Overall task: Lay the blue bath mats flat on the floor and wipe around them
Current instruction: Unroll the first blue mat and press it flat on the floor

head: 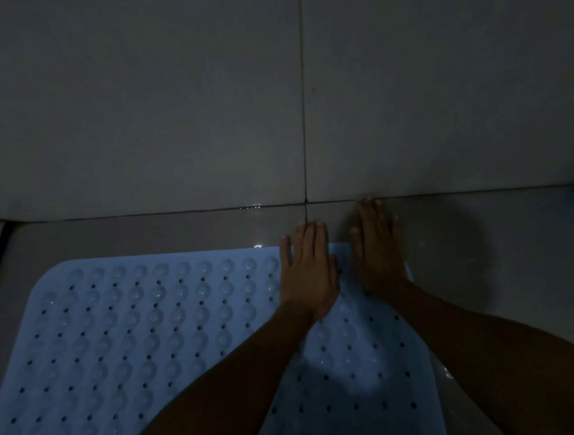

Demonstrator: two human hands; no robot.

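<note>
My bath mat (143, 335) is light blue, with rows of round bumps and small dark holes all over it. The floor (469, 237) is grey and shiny, and the wall (133, 109) is grey tiles with thin dark lines between them.

No readable text, labels, brands, numbers or signs anywhere in the head view. The blue bath mat (150, 331) shows only rows of raised bumps and small holes, no print or logo. Floor and wall tiles are plain grey. Lighting is dim.
</note>
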